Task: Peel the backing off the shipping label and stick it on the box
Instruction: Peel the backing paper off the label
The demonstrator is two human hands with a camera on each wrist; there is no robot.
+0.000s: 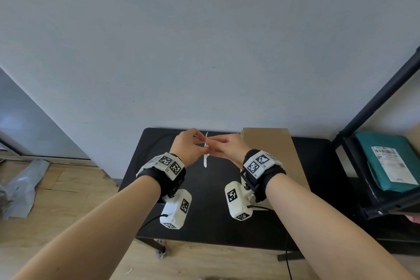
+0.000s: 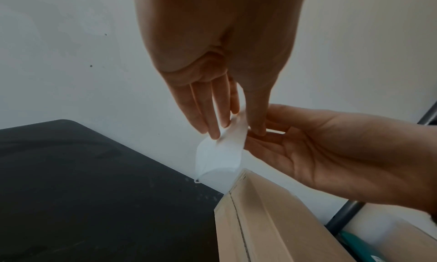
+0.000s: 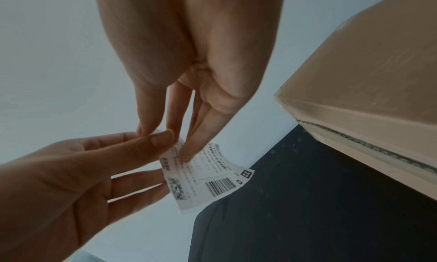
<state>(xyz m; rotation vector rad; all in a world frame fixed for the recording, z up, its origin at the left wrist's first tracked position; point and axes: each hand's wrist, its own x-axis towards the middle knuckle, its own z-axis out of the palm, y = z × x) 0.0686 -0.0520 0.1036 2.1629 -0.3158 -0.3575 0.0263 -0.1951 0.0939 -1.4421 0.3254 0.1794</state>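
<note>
Pinching shipping label (image 3: 205, 178) top: left hand (image 1: 186, 148), right hand (image 1: 229, 146); above table (image 1: 211, 200)

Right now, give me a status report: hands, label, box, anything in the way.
Left hand and right hand both pinch the shipping label in the air, at its top edge. Box on table, bare, right of hands. Nothing between.

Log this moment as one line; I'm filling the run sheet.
step: peeling | both hands pinch shipping label top edge | held above table | box bare, to the right
</note>
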